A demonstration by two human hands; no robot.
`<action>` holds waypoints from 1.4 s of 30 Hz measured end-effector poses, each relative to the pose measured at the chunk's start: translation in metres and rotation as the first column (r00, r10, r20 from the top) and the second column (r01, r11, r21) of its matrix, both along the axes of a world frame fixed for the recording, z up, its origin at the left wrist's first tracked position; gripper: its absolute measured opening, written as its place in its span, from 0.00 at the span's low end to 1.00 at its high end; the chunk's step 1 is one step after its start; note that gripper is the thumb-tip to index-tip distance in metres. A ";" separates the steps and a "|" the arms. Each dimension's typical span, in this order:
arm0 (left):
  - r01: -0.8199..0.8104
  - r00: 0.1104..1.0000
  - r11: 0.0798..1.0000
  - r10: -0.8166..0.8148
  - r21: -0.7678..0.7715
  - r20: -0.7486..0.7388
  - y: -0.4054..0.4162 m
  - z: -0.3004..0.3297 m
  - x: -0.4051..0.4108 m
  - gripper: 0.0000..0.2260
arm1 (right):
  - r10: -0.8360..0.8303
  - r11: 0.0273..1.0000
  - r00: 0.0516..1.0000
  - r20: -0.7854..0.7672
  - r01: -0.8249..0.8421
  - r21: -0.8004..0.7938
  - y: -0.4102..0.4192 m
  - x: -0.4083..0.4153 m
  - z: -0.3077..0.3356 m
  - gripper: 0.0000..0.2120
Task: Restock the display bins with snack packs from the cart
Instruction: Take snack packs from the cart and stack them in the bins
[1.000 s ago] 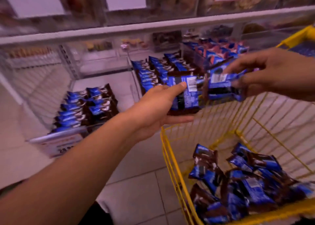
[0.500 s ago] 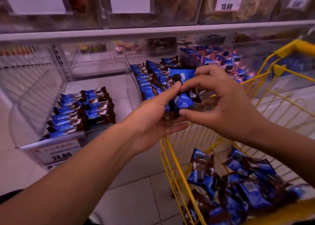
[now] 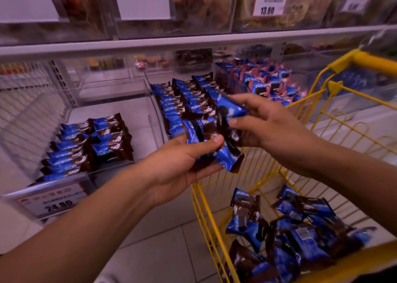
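Observation:
My left hand (image 3: 182, 166) grips a small bunch of blue-and-brown snack packs (image 3: 225, 156), thumb on top. My right hand (image 3: 266, 126) pinches one blue pack (image 3: 233, 109) just above that bunch. Both hands hover over the near corner of the yellow wire cart (image 3: 206, 214), which holds a loose pile of the same packs (image 3: 296, 237). The left clear display bin (image 3: 111, 102) holds two short rows of packs (image 3: 86, 147). In the middle bin (image 3: 160, 119), behind my hands, long rows of packs (image 3: 184, 98) are lined up.
A right-hand bin holds blue-and-pink packs (image 3: 266, 83). A price tag reading 24.80 (image 3: 55, 201) fronts the left bin. An upper shelf (image 3: 193, 40) carries clear bins of other snacks and a 13.80 tag (image 3: 270, 1). Tiled floor (image 3: 154, 239) lies below.
My right hand came in from the right to meet my left hand, and both now hold packs together in front of the middle bin. The view shifted slightly.

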State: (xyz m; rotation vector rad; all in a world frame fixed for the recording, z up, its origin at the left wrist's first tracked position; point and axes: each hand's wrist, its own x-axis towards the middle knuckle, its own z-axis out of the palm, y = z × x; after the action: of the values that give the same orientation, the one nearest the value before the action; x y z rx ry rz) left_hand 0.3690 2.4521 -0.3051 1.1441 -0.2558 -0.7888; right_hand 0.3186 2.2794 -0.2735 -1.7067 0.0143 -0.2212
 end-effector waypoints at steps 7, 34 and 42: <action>-0.101 0.994 0.993 0.098 -0.066 -0.049 -0.003 0.005 0.003 0.24 | 0.196 0.792 0.938 -0.284 0.019 0.610 -0.029 0.001 0.005 0.13; -0.252 0.914 0.953 0.177 0.170 0.365 0.014 0.010 0.019 0.10 | 0.093 0.873 0.953 -0.290 0.062 0.484 -0.033 0.002 0.001 0.16; -0.257 0.913 0.952 0.183 0.169 0.364 0.017 0.012 0.019 0.20 | 0.110 0.855 0.957 -0.267 0.046 0.517 -0.028 0.002 0.001 0.13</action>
State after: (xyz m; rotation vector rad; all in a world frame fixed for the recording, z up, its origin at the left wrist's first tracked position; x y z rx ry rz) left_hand 0.3879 2.4686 -0.2929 1.4883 -0.3314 -0.4159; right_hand 0.3208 2.2511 -0.2729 -1.1800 0.2427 0.0617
